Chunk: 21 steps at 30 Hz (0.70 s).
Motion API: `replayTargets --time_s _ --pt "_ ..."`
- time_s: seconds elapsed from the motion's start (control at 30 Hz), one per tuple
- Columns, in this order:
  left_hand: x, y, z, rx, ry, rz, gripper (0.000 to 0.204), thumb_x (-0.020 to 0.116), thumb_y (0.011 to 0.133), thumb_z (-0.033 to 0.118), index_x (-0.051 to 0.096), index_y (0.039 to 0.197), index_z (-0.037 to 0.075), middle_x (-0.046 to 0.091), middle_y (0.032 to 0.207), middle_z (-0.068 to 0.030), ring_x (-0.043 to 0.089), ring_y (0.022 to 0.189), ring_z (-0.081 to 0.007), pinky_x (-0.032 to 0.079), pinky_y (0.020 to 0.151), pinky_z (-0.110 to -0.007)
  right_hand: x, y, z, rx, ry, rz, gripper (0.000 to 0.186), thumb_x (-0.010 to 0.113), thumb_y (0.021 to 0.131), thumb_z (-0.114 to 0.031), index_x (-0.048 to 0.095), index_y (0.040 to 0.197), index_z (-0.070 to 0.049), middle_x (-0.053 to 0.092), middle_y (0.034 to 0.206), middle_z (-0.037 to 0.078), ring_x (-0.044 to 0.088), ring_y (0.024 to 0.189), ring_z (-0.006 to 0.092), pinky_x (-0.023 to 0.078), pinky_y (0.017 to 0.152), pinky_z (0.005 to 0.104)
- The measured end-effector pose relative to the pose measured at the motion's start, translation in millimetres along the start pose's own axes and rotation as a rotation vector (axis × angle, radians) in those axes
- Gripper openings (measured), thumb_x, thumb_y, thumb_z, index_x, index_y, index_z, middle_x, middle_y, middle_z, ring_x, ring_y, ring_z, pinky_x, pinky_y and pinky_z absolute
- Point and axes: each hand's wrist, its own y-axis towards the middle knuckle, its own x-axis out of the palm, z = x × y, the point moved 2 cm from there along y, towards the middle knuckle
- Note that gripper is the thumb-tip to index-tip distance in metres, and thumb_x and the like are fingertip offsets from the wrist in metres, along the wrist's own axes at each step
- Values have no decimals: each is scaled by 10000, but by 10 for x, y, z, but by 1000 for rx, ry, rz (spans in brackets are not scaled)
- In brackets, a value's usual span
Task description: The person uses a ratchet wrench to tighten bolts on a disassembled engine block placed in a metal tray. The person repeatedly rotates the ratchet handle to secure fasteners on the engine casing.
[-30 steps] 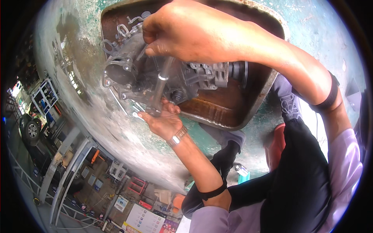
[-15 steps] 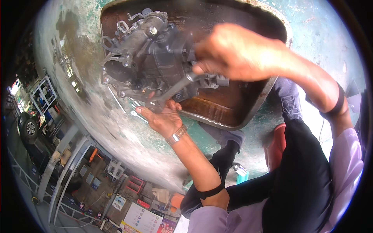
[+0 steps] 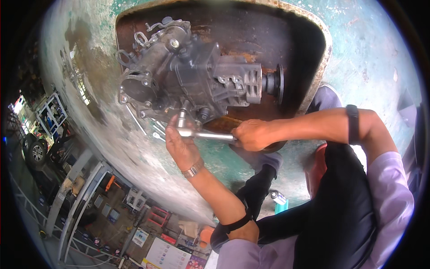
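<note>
The right hand is closed around the handle end of the ratchet, while the left hand, a watch on its wrist, holds the head end, some of its fingers hidden from view. The ratchet lies across the tray's near side, its socket set against the lower edge of the grey metal housing, which sits in the left part of the rusty tray. A spanner lies just left of the left hand.
</note>
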Motion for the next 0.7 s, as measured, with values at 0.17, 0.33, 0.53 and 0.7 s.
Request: replayTargets --time_s 0.17,0.33,0.53,0.7 --pt "9 29 84 -100 -78 53 425 650 938 329 610 1164 -29 652 959 -110 612 817 -182 520 725 -312 -335 -500 -200 -13 11 55 344 552 951 -260 587 1079 57 652 801 271 645 832 459 520 760 510" --pt "-9 -52 206 -213 -118 137 482 660 911 412 609 1149 -5 622 822 -78 599 721 -178 474 592 -311 -545 -726 -470 -59 83 94 310 594 934 -237 573 1044 52 632 748 257 631 770 462 505 704 513" --pt "153 -44 131 -249 -228 213 573 673 879 504 553 1193 41 608 835 -93 591 725 -182 392 507 -295 -1001 -1090 -546 -186 97 413 201 668 854 -99 603 972 50 636 829 240 639 758 440 508 660 478" --pt "223 -36 103 -299 -309 278 491 598 940 465 508 1221 72 619 957 -107 574 738 -175 375 487 -280 -1377 -1124 -701 -294 4 545 180 689 813 -26 638 966 54 655 788 235 665 766 403 522 656 443"
